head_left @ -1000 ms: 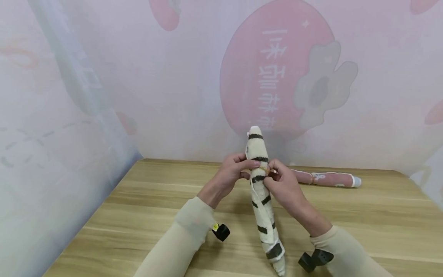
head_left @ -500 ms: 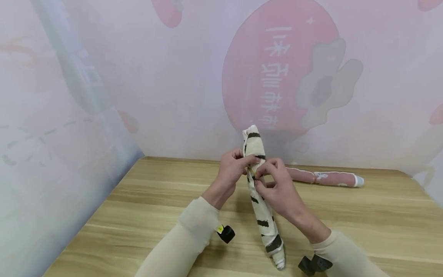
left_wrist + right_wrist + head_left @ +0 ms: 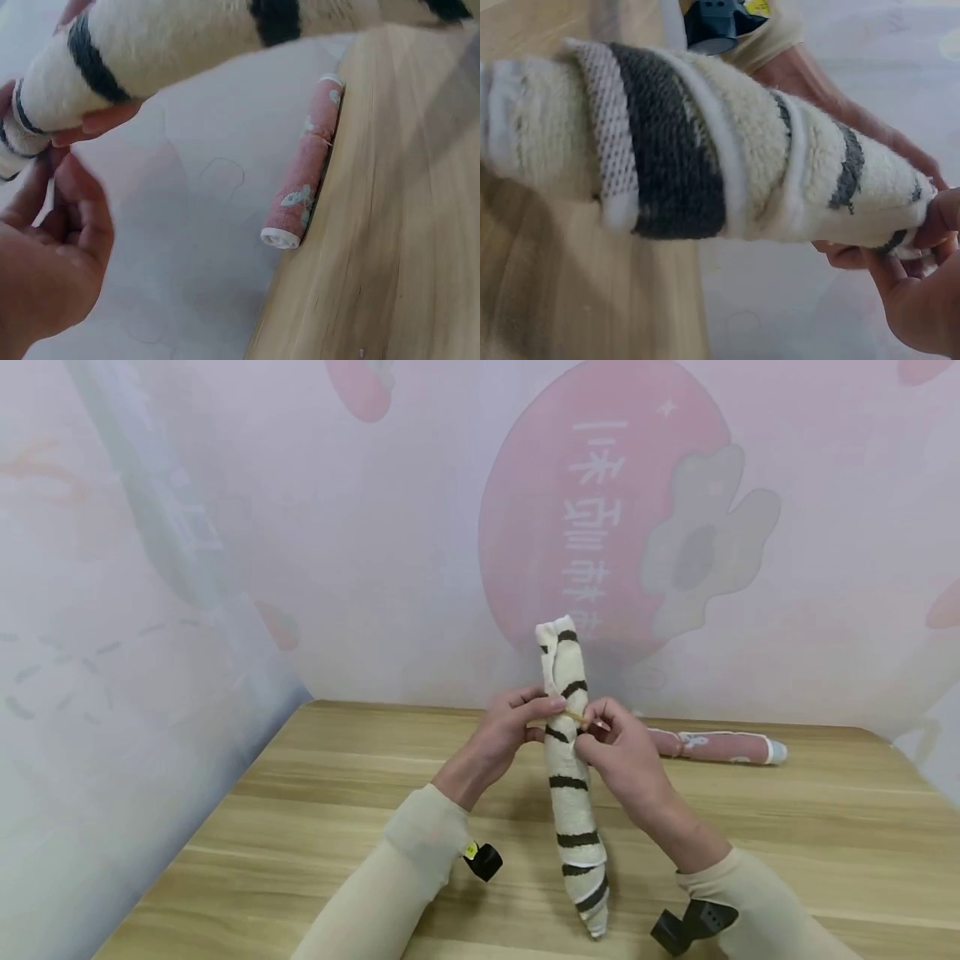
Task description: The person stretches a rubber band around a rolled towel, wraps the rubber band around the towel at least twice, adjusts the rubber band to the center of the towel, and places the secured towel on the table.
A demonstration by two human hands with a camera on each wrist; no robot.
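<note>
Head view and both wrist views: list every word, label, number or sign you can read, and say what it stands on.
Backdrop, big red fruit shape: a column of white characters, mirrored or turned, not readable.
Yellow sticker by the left wrist camera: too small to read.
Rolled striped towel and rolled pink towel: patterns only, no text.

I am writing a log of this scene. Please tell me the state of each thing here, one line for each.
Striped rolled towel: rolled, upright, lower end on table.
Rubber band: stretched beside the roll.
Left hand: grips the roll.
Right hand: pinches the rubber band.
Pink rolled towel: rolled, lying flat.
Wooden table: bears both rolls.
</note>
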